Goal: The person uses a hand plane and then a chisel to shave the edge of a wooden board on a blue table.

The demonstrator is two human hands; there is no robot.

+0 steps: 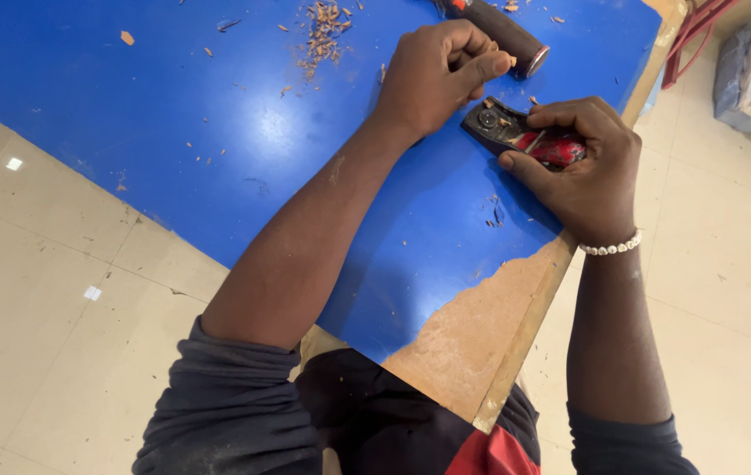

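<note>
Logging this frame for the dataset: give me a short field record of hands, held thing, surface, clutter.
left hand: fisted beside the plane's front end, fingers curled
right hand: grips small hand plane, dark body with red part
surface: blue table top, covering torn away at near edge
clutter: wood shavings; dark cylindrical tool behind the left hand
wrist: white bead bracelet on right

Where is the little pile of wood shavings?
In the head view, the wood shavings lie near the top edge of the blue table, just left of the left hand.
</note>
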